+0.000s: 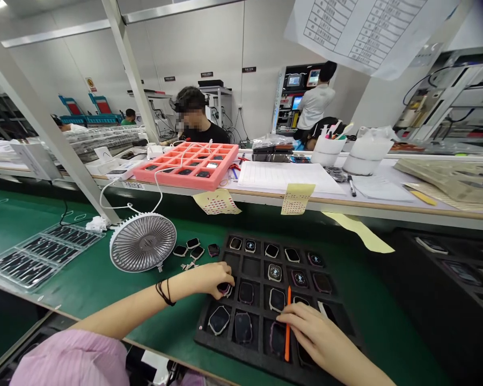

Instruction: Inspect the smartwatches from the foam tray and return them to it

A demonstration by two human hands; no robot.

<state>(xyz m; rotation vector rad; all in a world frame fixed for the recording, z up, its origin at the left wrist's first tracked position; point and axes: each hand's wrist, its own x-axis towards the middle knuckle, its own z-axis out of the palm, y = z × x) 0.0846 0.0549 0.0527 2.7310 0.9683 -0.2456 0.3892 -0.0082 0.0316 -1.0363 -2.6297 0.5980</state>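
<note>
A black foam tray with square compartments lies on the green mat, and watch cases sit in many of them. At its left side my left hand is closed round a watch in a compartment. My right hand rests over the lower right part of the tray, its fingers beside an orange stick. Whether the fingers grip that stick is unclear. More watches, such as one near the front left corner, lie face up around the hands.
Loose watches lie behind my left hand, beside a round fan. Clear trays of dark parts are at the left. A shelf with a pink foam tray runs across the back. Another black tray stands at the right.
</note>
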